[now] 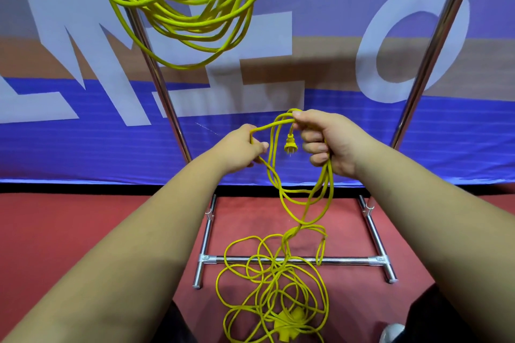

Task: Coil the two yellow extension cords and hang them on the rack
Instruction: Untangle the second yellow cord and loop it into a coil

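Your right hand (333, 142) was closed around a few gathered loops of the second cord (281, 192), thumb on top and fingers curled under. The loops drooped below your fist, and the plug (289, 145) dangled just beside your fingers, prongs down. Your left hand (242, 147) pinched a stretch of the same cord, drawn out to the left of the bundle at about the same height. Both hands were gripping the cord in front of the rack (306, 260).

From the loops, the cord ran down to a loose tangle on the red floor (83, 231), where several strands lay across the rack's front base bar. The yellow socket block (289, 323) sat in the tangle near the bottom edge of the view.

The first cord (189, 17) hung as a finished coil at the upper left, near the rack's left upright; its hanging point was out of view. A blue banner (390, 142) with large pale letters stood behind the rack.
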{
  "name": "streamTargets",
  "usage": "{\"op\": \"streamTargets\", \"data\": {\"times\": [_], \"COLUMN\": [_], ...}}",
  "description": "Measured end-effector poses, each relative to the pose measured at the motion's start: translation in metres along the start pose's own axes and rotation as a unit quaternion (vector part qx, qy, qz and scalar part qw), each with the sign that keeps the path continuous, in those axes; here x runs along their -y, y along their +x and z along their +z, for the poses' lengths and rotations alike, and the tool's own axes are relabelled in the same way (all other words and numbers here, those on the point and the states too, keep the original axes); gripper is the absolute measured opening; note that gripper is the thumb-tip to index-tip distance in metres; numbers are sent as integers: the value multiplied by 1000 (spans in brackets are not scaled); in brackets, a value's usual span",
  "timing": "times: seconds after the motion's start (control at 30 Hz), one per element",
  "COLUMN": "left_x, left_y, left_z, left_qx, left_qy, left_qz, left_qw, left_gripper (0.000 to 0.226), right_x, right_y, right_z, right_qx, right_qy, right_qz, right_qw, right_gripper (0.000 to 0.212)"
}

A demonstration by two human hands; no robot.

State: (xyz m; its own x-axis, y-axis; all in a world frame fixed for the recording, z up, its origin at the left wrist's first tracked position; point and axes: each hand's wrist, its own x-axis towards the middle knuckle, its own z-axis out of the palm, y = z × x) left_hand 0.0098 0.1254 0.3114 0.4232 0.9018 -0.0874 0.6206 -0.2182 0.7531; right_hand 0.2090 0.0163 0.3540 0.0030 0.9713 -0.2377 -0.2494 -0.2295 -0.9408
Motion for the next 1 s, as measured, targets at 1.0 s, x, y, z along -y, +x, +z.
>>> {"op": "streamTargets", "data": {"times": [1.0], "left_x": [-42], "left_y": [-1], "left_z": [2], "left_qx": [-200], "left_qy": [317], "left_qz": [151], "left_qw": [915], "left_gripper": [65], "right_x": [-2], "right_y": [-6], "right_z": [-9], "right_qx": [39], "right_qy": [-75], "right_qz": [-17], "right_qw": [996], "right_gripper": [41]}}
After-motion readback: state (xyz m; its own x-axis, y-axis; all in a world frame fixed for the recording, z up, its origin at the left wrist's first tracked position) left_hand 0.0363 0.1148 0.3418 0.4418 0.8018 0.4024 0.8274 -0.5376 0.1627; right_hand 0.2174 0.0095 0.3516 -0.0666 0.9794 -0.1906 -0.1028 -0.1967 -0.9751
